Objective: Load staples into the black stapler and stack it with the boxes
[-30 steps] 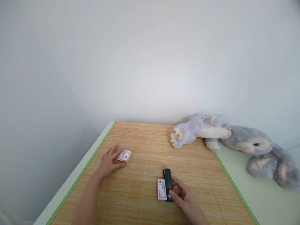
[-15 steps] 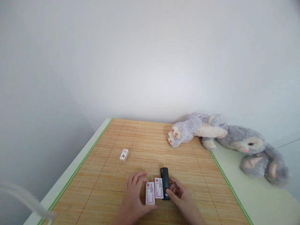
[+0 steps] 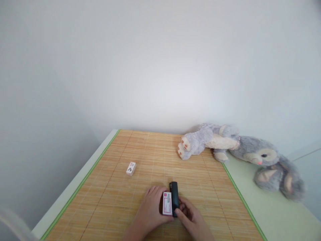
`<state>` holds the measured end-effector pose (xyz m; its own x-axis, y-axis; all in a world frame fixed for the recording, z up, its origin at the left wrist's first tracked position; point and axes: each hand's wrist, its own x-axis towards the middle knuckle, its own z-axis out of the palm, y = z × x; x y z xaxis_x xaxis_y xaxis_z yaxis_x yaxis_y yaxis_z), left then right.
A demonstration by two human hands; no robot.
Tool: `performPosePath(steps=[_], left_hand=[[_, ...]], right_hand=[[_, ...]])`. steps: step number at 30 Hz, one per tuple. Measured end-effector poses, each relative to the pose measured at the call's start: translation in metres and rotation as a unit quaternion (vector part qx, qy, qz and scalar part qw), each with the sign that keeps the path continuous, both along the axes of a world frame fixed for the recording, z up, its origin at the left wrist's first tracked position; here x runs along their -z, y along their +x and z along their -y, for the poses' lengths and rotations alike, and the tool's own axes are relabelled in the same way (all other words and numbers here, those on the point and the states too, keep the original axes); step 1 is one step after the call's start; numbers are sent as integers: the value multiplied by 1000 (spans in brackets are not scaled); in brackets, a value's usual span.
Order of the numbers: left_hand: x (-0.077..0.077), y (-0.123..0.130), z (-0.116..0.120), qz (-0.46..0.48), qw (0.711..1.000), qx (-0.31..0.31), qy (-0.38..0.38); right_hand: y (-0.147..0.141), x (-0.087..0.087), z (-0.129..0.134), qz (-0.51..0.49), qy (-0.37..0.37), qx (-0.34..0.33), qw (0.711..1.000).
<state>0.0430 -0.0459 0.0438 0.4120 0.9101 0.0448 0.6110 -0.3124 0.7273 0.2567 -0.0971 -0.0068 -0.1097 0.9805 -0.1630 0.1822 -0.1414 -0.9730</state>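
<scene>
My left hand (image 3: pixel 153 208) is closed around a small white box with a red frame (image 3: pixel 167 203), thumb at its near end and fingers at the far end. Just right of the box, close against it, a black stapler (image 3: pixel 175 197) lies lengthwise on the bamboo mat. Fingers of my right hand (image 3: pixel 190 216) grip the stapler's near end, the thumb on top. Only one red-framed box shows now; whether another is under it I cannot tell. A smaller white box with a dark picture (image 3: pixel 131 168) rests apart, farther off to the left.
The bamboo mat (image 3: pixel 142 147) with green edging covers most of the pale table (image 3: pixel 271 207). A grey plush rabbit (image 3: pixel 223 142) lies along the back right, partly on the mat. A pale blurred strand (image 3: pixel 15 224) crosses the lower left corner. A wall rises behind.
My left hand has moved right with its box, up against the stapler. The second red-framed box, earlier beside the stapler, no longer shows. My right hand stays on the stapler. The view shifted slightly.
</scene>
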Motion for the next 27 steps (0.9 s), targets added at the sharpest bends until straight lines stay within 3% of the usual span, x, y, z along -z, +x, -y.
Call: performPosePath(steps=[6,10,13,15,16,17,21,27], left_hand=[[15,7,5,-17,1000,14,23],[21,-22,5,50,997,13,50],[9,-66,-20,71,985,-119,107],[1,-95,-47,37,943,-296,147],[-1,-108,-61,15,923,-354,151],[-2,-118,-73,9,917,-375,135],[10,-129,-98,39,953,-297,45],[27,-84,-90,100,974,-202,32]], right_hand=[[-9,14,13,57,22,33,998],[-10,12,17,104,-3,31,994],[-13,4,17,165,-11,48,985],[-18,-2,16,208,-12,49,977],[-21,-4,15,228,-11,48,973],[-24,-7,14,243,-8,47,969],[-28,-9,13,262,5,43,964],[-26,3,13,250,18,51,967]])
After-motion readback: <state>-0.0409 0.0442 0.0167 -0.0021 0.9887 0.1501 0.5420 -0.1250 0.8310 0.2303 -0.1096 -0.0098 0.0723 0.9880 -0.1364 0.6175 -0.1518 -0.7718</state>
